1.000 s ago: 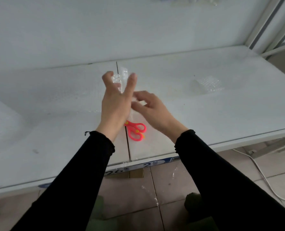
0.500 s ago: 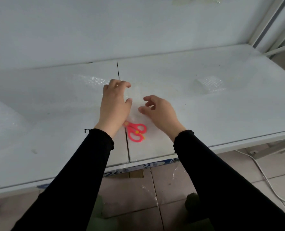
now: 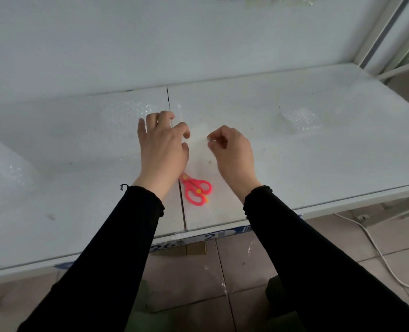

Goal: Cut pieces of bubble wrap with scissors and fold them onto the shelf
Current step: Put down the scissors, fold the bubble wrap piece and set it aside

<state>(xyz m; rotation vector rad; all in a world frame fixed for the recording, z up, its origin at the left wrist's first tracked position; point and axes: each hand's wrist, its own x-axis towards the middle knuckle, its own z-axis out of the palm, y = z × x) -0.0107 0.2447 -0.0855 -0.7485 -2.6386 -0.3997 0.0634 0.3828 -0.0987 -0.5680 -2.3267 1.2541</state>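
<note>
A small clear bubble wrap piece [image 3: 197,133] lies on the white shelf [image 3: 318,164] between my hands and is hard to make out. My left hand [image 3: 161,146] covers its left part, with bent fingers and the thumb closed on it. My right hand [image 3: 232,152] pinches its right edge between thumb and forefinger. Red-pink scissors [image 3: 196,190] lie shut on the shelf just behind my wrists, with their tips hidden under my left hand. A folded bubble wrap piece [image 3: 299,119] sits further right on the shelf.
A loose bubble wrap sheet [image 3: 126,111] lies flat left of my hands. A larger mass of bubble wrap [image 3: 2,168] fills the far left. A seam [image 3: 183,212] splits the shelf boards. A white cable [image 3: 378,255] runs over the tiled floor below.
My left hand has come down from holding the piece upright in the air to the shelf surface. My right hand has closed onto the piece's right edge.
</note>
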